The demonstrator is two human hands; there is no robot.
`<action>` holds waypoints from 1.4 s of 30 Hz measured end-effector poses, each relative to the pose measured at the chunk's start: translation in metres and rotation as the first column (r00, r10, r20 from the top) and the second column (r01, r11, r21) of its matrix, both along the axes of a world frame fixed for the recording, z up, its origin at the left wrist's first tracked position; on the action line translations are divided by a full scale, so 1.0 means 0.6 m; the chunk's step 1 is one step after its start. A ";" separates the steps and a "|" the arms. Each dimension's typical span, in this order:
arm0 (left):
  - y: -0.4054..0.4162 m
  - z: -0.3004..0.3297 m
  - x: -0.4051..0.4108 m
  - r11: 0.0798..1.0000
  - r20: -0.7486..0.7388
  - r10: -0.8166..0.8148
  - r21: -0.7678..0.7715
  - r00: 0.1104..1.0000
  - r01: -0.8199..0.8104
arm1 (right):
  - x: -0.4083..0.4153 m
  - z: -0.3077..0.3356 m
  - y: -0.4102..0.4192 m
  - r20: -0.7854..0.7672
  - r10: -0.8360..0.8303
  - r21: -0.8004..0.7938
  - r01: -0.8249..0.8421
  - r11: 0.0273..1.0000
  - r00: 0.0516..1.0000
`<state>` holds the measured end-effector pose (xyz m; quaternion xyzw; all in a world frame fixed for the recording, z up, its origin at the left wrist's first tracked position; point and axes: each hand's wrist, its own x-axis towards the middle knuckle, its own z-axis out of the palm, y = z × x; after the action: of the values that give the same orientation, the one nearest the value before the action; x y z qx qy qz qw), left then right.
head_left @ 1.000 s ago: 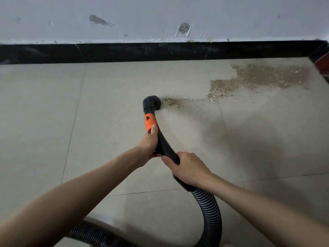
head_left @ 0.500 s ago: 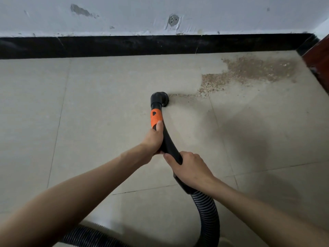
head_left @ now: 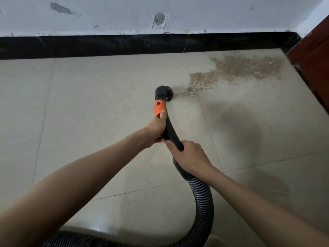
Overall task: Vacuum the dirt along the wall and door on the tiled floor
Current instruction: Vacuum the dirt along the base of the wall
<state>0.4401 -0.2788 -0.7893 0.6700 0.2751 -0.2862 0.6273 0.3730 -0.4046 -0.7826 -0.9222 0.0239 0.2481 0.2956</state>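
Head view shows both hands, left hand [head_left: 156, 128] and right hand [head_left: 191, 155], fingers wrapped round the vacuum wand [head_left: 170, 130], whose nozzle [head_left: 163, 93] has crept rightward, eating the thin trail, leaving the main dirt patch [head_left: 236, 70] at upper right by the door [head_left: 315, 56]

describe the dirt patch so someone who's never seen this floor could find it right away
Follow the black skirting along the foot of the white wall to the corner by the reddish-brown door. On the pale tiled floor just before that corner lies the dirt patch, a spread of brown grit. It thins to a trail ending beside the black vacuum nozzle, and it is the only speckled area here.
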 end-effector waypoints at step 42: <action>0.124 -0.022 -0.129 0.914 0.058 0.389 0.104 0.919 -0.393 | -0.052 0.010 0.102 -0.034 0.379 -0.032 -0.380 0.925 0.925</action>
<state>0.3628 -0.2045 -0.8025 0.6409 0.4079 -0.1268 0.6378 0.3418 -0.3433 -0.7766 -0.9114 -0.1463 0.3124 0.2244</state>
